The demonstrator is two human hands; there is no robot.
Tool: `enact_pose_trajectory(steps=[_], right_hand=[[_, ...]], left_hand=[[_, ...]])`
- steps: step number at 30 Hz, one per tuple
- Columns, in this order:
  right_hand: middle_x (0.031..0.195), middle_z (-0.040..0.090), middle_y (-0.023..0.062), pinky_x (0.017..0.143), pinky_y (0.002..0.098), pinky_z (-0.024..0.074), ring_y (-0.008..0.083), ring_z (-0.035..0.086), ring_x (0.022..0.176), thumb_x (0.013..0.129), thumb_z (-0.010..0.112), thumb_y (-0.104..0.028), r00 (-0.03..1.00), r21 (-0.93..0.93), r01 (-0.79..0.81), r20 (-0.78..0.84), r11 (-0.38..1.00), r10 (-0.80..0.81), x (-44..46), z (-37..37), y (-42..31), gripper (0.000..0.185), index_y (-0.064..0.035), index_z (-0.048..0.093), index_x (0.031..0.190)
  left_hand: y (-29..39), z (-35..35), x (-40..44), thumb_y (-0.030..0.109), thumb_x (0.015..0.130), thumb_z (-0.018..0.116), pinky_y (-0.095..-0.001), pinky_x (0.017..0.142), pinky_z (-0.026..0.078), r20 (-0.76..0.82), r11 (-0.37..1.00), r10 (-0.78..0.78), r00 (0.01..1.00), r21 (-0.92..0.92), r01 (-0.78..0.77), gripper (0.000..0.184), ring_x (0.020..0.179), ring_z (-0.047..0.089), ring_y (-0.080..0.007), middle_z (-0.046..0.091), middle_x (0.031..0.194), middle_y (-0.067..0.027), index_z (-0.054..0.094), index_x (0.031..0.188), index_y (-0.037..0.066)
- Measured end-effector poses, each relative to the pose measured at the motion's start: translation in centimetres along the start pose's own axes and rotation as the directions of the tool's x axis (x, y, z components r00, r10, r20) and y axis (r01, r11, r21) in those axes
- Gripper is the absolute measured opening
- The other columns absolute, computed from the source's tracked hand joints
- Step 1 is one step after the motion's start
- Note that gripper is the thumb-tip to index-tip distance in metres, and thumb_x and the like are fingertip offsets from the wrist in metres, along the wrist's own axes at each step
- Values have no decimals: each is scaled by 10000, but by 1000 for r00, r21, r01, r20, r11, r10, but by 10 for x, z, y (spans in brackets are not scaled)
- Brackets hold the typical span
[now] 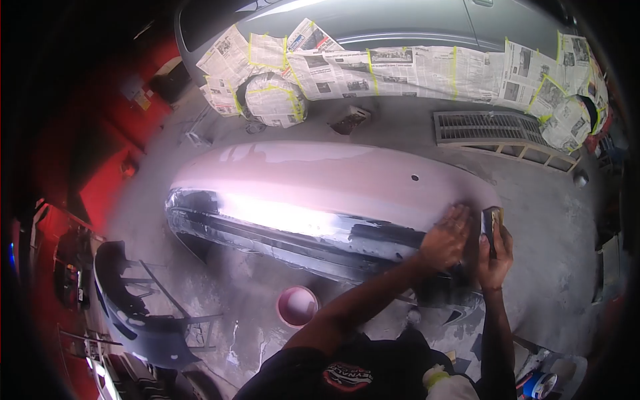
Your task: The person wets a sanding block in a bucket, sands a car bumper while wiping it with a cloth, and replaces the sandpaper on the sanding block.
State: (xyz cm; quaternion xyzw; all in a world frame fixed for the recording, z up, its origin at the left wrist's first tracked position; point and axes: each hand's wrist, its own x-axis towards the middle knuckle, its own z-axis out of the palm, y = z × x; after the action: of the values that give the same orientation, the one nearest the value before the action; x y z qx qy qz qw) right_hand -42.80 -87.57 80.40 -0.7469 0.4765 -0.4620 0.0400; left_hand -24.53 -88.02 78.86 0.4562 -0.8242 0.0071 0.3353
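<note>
A car bumper lies across the middle, with a pinkish coat above and patchy black and grey below. My left hand rests flat on its right end, fingers stretched out. Beside it, at the bumper's right edge, my right hand grips a small dark block with a yellowish-brown side, which looks like a sanding block. My right fingers wrap around its outer side, with the thumb on the inner side. A small dark hole shows in the pink surface, left of my hands.
A car masked with taped newspaper stands behind. A slatted metal frame lies on the floor at back right. A pink bucket stands in front of the bumper. Another bumper leans on a stand at lower left.
</note>
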Motion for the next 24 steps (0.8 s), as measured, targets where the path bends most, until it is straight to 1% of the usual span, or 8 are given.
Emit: enact_pose_trajectory(steps=[6,11,15,17,18,19,20,24], right_hand=[[1263,613,246,953,473,492,415,592,1141,982,617,-202,994,13,-109,-3,994,109,-40,-26,74,440,-25,571,1383],[1236,598,289,936,502,500,466,585,1114,935,655,-201,999,-1,-40,31,999,40,-46,-10,81,434,-41,611,1335],[1306,567,241,1010,477,454,420,539,1190,882,686,-126,990,61,-79,118,995,71,-44,-12,84,518,-53,581,1383],[1313,561,238,1007,482,451,419,540,1187,880,688,-126,987,69,-78,143,995,68,-42,-14,85,518,-56,582,1383],[1319,555,235,1004,488,447,418,541,1184,879,689,-127,987,83,-70,153,994,57,-39,-14,85,519,-59,583,1382],[1337,540,235,1001,490,440,416,534,1180,880,690,-131,988,111,-54,150,992,38,-40,-14,87,516,-66,585,1381],[1337,540,235,1001,490,440,416,534,1180,880,690,-131,987,103,-49,159,993,32,-40,-14,88,516,-66,585,1381],[1331,531,240,986,488,448,417,520,1175,880,692,-141,979,95,17,201,995,-36,-38,-18,88,506,-74,592,1372]], left_hand=[[37,39,27,188,821,592,-519,1213,252,104,997,-49,993,60,42,533,1388,420,-408,480,1412,-280,555,1274,-90],[43,26,1,183,837,616,-521,1211,264,100,999,-49,994,23,47,515,1423,398,-368,474,1453,-213,556,1313,-6],[19,-13,-46,150,874,599,-518,1224,247,209,982,-77,975,186,38,552,1456,357,-361,418,1524,-208,504,1408,46],[3,-63,-63,52,886,563,-546,1210,268,96,956,-220,971,222,195,601,1443,373,-391,416,1520,-233,434,1472,65],[2,-85,-75,51,937,510,-534,1210,267,-71,905,-413,908,80,418,545,1431,391,-393,442,1505,-229,454,1477,91],[-19,-102,-100,35,957,510,-519,1197,297,-121,769,-639,760,-100,631,503,1404,424,-398,480,1474,-221,481,1456,88],[-48,-120,-127,84,985,514,-495,1169,347,-127,800,-428,895,407,440,457,1369,462,-405,500,1445,-235,481,1440,53],[-97,-162,-184,207,1033,444,-511,1072,432,-389,517,-418,821,641,567,440,1306,510,-399,527,1390,-251,472,1421,0]])
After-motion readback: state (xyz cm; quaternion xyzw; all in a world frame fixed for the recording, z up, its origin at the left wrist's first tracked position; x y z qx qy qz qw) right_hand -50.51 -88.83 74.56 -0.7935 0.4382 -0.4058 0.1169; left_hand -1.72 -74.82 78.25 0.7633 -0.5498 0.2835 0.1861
